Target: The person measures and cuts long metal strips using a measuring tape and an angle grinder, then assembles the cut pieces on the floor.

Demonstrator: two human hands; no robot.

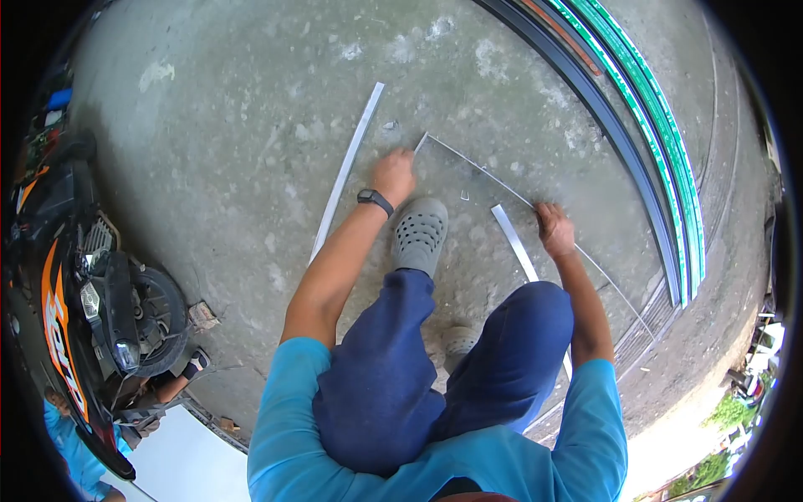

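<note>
A thin, light metal strip [481, 167], bent at its far end into a short leg, runs across the floor. My left hand [393, 177], with a dark band on the wrist, is closed at the short leg's end. My right hand [554, 230] grips the long part, which continues past it toward the lower right. To the left of my left hand lies a flat silver bar [347, 171]. Another flat silver bar [513, 238] lies between my shoe and my right hand, partly hidden by my knee.
Long green-and-white lengths [669, 151] and a dark length [598, 105] lie on the concrete floor [251, 100] at the right. On the left stands a motorcycle [63, 309], with a person [79, 448] behind it. My grey clog [421, 234] is between my hands.
</note>
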